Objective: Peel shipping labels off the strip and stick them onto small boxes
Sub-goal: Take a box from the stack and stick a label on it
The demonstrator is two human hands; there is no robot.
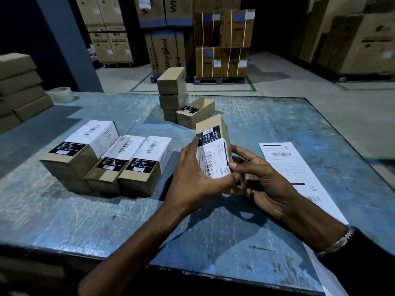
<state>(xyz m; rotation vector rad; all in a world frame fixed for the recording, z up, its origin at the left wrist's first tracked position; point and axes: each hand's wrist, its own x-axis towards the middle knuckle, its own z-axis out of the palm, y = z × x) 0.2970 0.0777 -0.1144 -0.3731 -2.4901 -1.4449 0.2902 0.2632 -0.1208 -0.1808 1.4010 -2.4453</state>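
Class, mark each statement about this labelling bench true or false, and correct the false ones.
1. Both hands, left hand and right hand, are on the small box. True.
2. The white label on that box lies fully flat. False: it is partly stuck, bent.
3. Three labelled boxes sit left of the hands. True.
4. The label strip lies left of the hands. False: it lies right.
5. A tape roll is on the table. True.

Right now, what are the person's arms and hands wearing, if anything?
Both hands are bare, no gloves. The left hand and its forearm show no sleeve or jewellery. The right hand has a metal-link watch band at the wrist, with a dark sleeve starting just behind it.
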